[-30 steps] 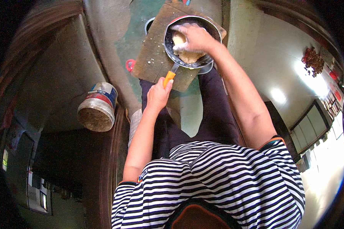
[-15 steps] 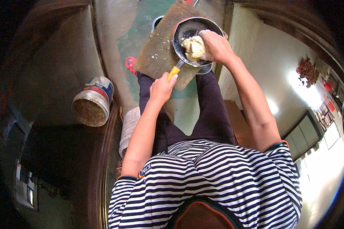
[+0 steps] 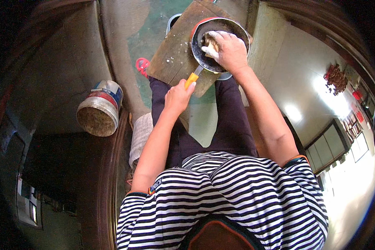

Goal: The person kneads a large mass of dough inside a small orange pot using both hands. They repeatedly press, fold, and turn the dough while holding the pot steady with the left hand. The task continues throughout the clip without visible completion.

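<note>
A round dark pan (image 3: 204,31) with a red outer side rests over the wooden board (image 3: 171,58) in front of me. Its yellow handle (image 3: 191,80) points back toward me, and my left hand (image 3: 178,98) is closed around the end of it. Inside the pan, my right hand (image 3: 228,49) is curled over a lump of pale dough (image 3: 212,44), with floury fingers wrapped on it. Most of the dough is hidden beneath that hand.
White specks dot the board, which lies above my knees. A bucket rim (image 3: 169,26) shows past its far left edge. A dirty white bucket (image 3: 99,110) lies tipped on the left. A red sandal (image 3: 142,66) is beside the board.
My right hand has moved left from the dough's right side and now covers most of it. The pan has shifted slightly right, with my left hand still on its handle.
</note>
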